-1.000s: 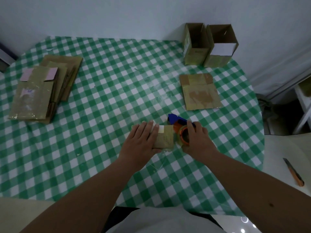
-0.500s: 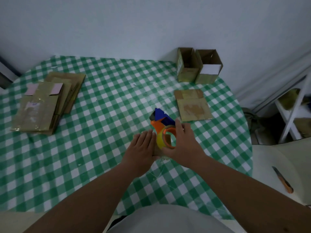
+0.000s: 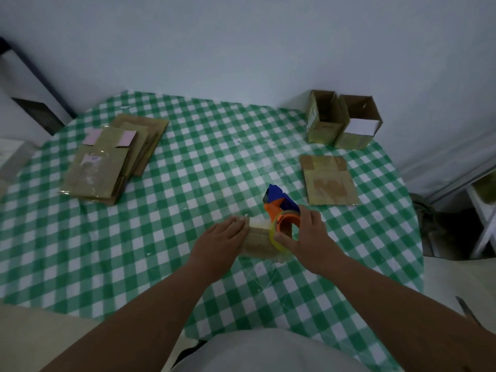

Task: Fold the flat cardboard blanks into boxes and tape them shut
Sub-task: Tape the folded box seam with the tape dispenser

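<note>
A small cardboard box [image 3: 257, 241] sits on the checked table near its front middle. My left hand [image 3: 218, 241] presses flat against the box's left side and top. My right hand [image 3: 308, 238] grips an orange and blue tape dispenser [image 3: 281, 210] with a roll of clear tape, held against the box's right end. A stack of flat cardboard blanks [image 3: 107, 159] lies at the left. One flat blank [image 3: 328, 181] lies at the right. Two folded open boxes [image 3: 342, 120] stand at the far right by the wall.
The round table [image 3: 188, 200] has a green and white checked cloth under clear plastic. A knife [image 3: 467, 310] lies on a pale surface at the right edge. A white shelf frame [image 3: 483, 218] stands right of the table. The wall runs close behind.
My right hand has lifted the tape dispenser over the box's right end and tilted it. The view has pulled back and up. My left hand stays on the box.
</note>
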